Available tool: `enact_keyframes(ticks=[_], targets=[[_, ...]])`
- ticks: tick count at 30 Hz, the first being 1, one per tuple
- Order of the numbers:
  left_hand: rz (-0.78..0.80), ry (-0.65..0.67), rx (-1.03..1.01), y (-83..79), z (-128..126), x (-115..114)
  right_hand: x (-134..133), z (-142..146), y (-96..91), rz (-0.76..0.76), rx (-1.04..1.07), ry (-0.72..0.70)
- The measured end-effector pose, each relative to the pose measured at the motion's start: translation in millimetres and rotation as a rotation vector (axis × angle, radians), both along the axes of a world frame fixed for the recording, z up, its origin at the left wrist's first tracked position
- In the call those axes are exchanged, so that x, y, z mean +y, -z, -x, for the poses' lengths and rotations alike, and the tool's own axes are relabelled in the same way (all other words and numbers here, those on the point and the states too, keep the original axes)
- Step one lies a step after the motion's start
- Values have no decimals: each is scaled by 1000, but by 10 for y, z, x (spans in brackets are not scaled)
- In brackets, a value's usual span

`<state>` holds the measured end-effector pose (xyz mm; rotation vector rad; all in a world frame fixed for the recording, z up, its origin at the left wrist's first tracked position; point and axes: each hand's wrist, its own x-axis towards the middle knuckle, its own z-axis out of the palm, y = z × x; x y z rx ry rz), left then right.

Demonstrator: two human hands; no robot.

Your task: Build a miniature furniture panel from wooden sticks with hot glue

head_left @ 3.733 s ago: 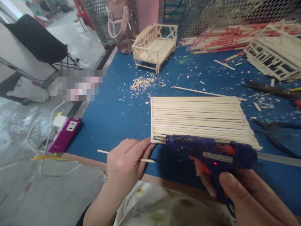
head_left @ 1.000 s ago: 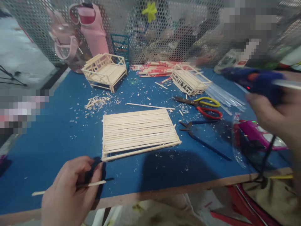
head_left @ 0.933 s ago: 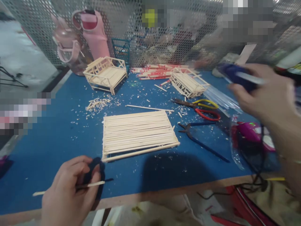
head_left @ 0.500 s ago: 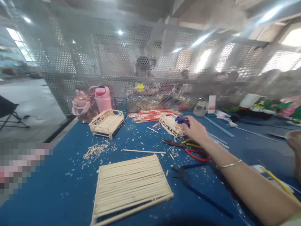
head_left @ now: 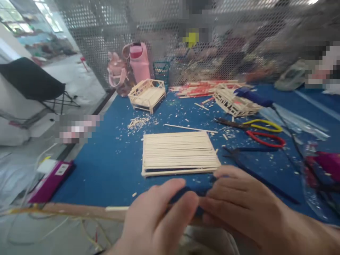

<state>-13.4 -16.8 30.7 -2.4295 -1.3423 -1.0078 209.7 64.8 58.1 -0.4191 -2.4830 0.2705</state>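
Observation:
My left hand (head_left: pixel 159 216) is at the table's near edge, thumb and fingers curled. A pale wooden stick (head_left: pixel 117 209) juts out from its left side and seems gripped in it. My right hand (head_left: pixel 241 205) meets the left thumb, fingers bent and together; what they hold is hidden. Just beyond both hands lies a flat panel of wooden sticks (head_left: pixel 180 152). A blue corded tool (head_left: pixel 253 97), blurred, rests by a small stick-built frame (head_left: pixel 233 102) at the back right. Red-and-yellow-handled pliers (head_left: pixel 252 127) and dark-blue-handled pliers (head_left: pixel 255 170) lie right of the panel.
Another stick-built piece (head_left: pixel 147 95) stands at the back left, before a pink bottle (head_left: pixel 140 63). Red-tipped sticks (head_left: pixel 196 88) are heaped near the mesh screen (head_left: pixel 164 32). Offcuts (head_left: pixel 138 123) litter the blue table. A purple box (head_left: pixel 51 180) is at the left edge.
My right hand has let go of the blue corded tool and come back to the near edge. My left hand has come into view beside it. The view has tilted down and turned left.

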Motion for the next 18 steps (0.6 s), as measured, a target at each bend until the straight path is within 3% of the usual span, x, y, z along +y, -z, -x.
enact_keyframes(ticks=[2, 5, 13, 18], targets=[[46, 26, 51, -30, -108, 9, -169, 35, 117, 49, 41, 13], [79, 69, 63, -37, -179, 4, -200, 42, 204, 26, 69, 98], [192, 177, 26, -18, -235, 37, -159, 120, 81, -98, 34, 112], [206, 154, 33, 18, -258, 121, -184, 95, 210, -45, 19, 113]])
